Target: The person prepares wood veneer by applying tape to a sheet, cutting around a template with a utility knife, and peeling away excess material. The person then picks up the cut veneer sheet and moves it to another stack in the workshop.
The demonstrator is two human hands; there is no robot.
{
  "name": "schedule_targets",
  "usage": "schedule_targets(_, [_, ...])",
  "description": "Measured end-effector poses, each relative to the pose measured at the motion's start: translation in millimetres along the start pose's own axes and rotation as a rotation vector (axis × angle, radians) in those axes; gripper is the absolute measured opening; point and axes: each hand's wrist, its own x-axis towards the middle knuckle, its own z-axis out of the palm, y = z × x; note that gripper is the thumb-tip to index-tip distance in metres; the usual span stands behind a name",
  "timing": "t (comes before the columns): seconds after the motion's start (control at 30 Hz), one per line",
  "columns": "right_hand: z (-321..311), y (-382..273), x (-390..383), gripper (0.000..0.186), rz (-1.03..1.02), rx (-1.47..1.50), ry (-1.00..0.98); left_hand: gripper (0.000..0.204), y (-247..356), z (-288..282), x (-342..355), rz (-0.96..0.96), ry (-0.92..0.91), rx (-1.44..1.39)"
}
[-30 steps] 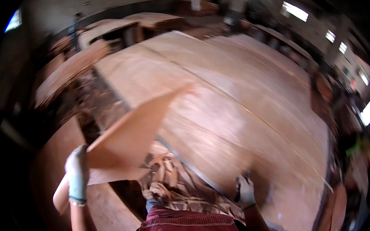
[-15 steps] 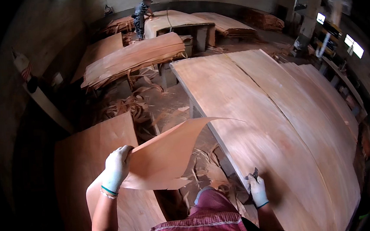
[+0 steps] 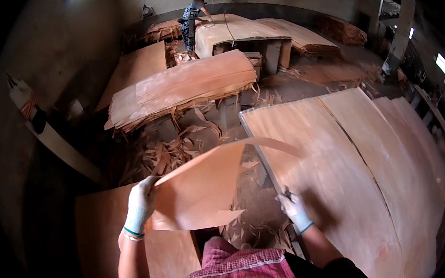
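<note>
Dim workshop, concrete walls, floor littered with wood scraps (image 3: 166, 154). Wide worktop (image 3: 398, 240) at 3 o'clock, covered with large veneer sheets (image 3: 349, 155) laid edge to edge.

Left hand (image 3: 140, 203), white glove, at 9 o'clock of the body: fingers and thumb pinching the near-left corner of a thin veneer sheet (image 3: 200, 193). Sheet held off the ground, long axis running from that hand toward 1–2 o'clock, far end curling up and drooping over the worktop edge. Left hand is the only one on it.

Right hand (image 3: 295, 210), also gloved, at 2 o'clock, resting on the worktop's near-left edge, just beside the sheet's far end but apart from it. Fingers closed around a small dark tool (image 3: 288, 192); kind not clear.

Below the held sheet, at 8 o'clock, a low stack of sheets (image 3: 105, 242) lies flat. No containers seen.

Farther off at 12 o'clock: raised pile of veneer (image 3: 187, 84) on supports; beyond it another person (image 3: 191, 21) stands at a far table (image 3: 235, 31).
</note>
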Motion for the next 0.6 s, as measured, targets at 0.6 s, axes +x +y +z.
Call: schedule_targets(0.6, [95.9, -91.9, 388.3, 0.021, 0.126, 0.029, 0.449, 0.025, -247.3, 143.2, 638.3, 0.111, -0.344, -0.487])
